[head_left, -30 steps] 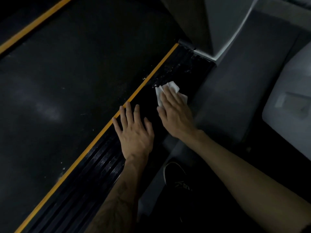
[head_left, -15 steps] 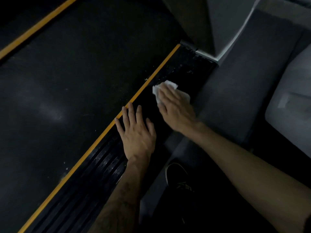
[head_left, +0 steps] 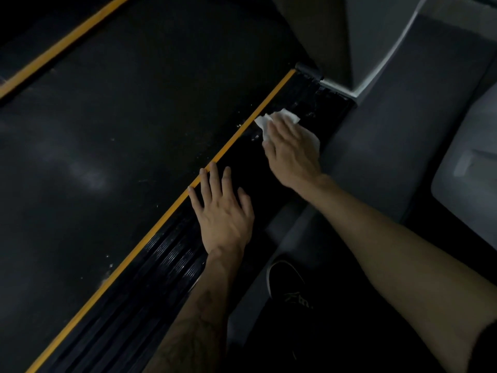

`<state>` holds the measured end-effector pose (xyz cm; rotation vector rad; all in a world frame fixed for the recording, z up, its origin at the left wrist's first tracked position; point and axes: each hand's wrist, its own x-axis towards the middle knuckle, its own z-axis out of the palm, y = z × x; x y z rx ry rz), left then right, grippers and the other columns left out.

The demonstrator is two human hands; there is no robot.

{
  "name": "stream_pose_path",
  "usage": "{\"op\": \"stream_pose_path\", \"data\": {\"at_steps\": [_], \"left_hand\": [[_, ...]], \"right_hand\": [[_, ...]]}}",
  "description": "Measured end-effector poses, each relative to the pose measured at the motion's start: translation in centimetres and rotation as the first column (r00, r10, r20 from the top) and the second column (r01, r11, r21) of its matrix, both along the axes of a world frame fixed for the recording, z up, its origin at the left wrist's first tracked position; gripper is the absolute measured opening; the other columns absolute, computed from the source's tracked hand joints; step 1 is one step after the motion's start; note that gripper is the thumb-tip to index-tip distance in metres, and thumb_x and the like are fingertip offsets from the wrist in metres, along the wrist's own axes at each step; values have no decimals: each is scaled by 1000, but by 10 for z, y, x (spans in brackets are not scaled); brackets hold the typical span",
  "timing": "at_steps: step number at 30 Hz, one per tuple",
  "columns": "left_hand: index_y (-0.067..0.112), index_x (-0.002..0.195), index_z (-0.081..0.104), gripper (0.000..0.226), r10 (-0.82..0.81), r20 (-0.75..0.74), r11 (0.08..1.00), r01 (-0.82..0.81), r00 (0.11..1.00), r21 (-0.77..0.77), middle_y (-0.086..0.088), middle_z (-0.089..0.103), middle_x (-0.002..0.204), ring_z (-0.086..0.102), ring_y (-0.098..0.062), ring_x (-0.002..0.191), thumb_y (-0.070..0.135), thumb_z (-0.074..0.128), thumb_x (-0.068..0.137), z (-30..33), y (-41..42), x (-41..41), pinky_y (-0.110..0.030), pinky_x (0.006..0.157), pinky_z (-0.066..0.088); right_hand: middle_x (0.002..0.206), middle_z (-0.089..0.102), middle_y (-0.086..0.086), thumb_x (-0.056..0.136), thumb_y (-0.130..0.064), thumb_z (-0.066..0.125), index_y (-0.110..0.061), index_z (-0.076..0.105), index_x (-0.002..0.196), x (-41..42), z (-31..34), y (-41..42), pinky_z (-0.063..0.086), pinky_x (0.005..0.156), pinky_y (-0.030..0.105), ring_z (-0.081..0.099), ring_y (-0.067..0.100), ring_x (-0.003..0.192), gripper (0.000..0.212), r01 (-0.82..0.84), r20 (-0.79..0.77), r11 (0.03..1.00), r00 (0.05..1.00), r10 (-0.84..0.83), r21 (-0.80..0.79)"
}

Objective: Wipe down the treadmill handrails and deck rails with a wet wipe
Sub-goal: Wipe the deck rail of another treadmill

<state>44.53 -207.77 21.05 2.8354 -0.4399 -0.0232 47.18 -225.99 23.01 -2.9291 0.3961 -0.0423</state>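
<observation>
White wet wipe [head_left: 279, 120] lies right of centre on the black ribbed deck rail [head_left: 172, 259], pressed flat under the right hand [head_left: 290, 152] with straight fingers. Lower down, the left hand [head_left: 223, 211] rests spread on the rail beside its yellow stripe [head_left: 150, 232] and the belt [head_left: 107, 130].

The right hand [head_left: 291, 154] presses a white wet wipe [head_left: 279, 121] flat onto the black ribbed deck rail [head_left: 172, 265] beside its orange stripe [head_left: 150, 235], while the left hand [head_left: 224, 214] rests spread on the rail, near a black shoe [head_left: 287, 284].
</observation>
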Motion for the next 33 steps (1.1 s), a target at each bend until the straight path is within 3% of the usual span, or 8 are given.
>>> {"op": "stream_pose_path", "data": {"at_steps": [2, 7, 12, 15, 18, 24, 29, 33], "left_hand": [[20, 160, 29, 60, -1, -7, 1000, 1, 1000, 6, -5, 8, 173, -3, -22, 160, 44, 20, 105, 1, 0, 0, -56, 127, 2], [20, 160, 30, 58, 7, -12, 1000, -7, 1000, -11, -4, 9, 173, -3, -21, 160, 43, 25, 107, 1, 0, 0, -55, 128, 0], [21, 160, 29, 58, 9, -12, 1000, -9, 1000, 1, -3, 8, 173, -4, -20, 160, 44, 21, 106, 0, -1, 2, -54, 128, 0], [20, 160, 29, 58, 7, -15, 1000, -6, 1000, 4, -3, 7, 173, -4, -21, 160, 43, 23, 107, -1, 0, 2, -55, 127, 0], [20, 160, 29, 58, 2, -8, 1000, -2, 1000, -3, -3, 8, 173, -4, -21, 160, 42, 24, 107, -3, 1, 2, -55, 128, 1], [21, 159, 30, 58, 11, -11, 1000, -11, 1000, -13, -3, 9, 173, -3, -20, 160, 44, 22, 106, -1, -1, 2, -54, 128, -1], [20, 160, 28, 57, 5, -27, 1000, -5, 1000, -4, -3, 6, 173, -6, -20, 159, 41, 21, 107, -1, 0, 2, -54, 128, -1], [22, 160, 29, 54, 15, -19, 1000, -15, 1000, -9, -2, 6, 173, -5, -20, 159, 40, 21, 109, -1, -1, 2, -54, 128, -1]], "right_hand": [[171, 14, 10, 111, -38, 28, -6, 20, 162, -4, -1, 19, 6, 129, 39, 7, 24, 159, 61, 26, 5, 998, 1000, -26, 62], [169, 25, 9, 110, -33, 31, -8, 32, 159, -27, -5, 21, 13, 128, 39, 16, 24, 158, 55, -229, 39, 973, 973, 229, -5], [170, 19, 9, 112, -34, 25, -7, 24, 161, 7, 4, 4, 12, 128, 39, 11, 23, 158, 56, -33, 4, 999, 999, 33, 7], [169, 22, 11, 110, -35, 30, -6, 28, 160, -17, -1, 38, 14, 128, 44, 12, 26, 158, 58, -135, 21, 989, 991, 134, 67], [170, 20, 8, 109, -34, 31, -10, 26, 161, -24, -3, 32, 15, 128, 41, 13, 25, 158, 57, -276, -8, 961, 961, 276, 12], [171, 13, 8, 111, -35, 27, -8, 20, 162, 12, 5, 12, 8, 129, 39, 6, 23, 159, 58, -37, -29, 999, 999, 38, 33], [170, 21, 8, 110, -33, 34, -8, 29, 160, -19, -1, 45, 16, 127, 41, 14, 25, 158, 56, -248, 9, 967, 969, 248, 55], [170, 18, 8, 112, -31, 23, -11, 23, 162, 17, 0, 0, 16, 126, 40, 13, 25, 158, 53, -174, -7, 982, 985, 174, -74]]}}
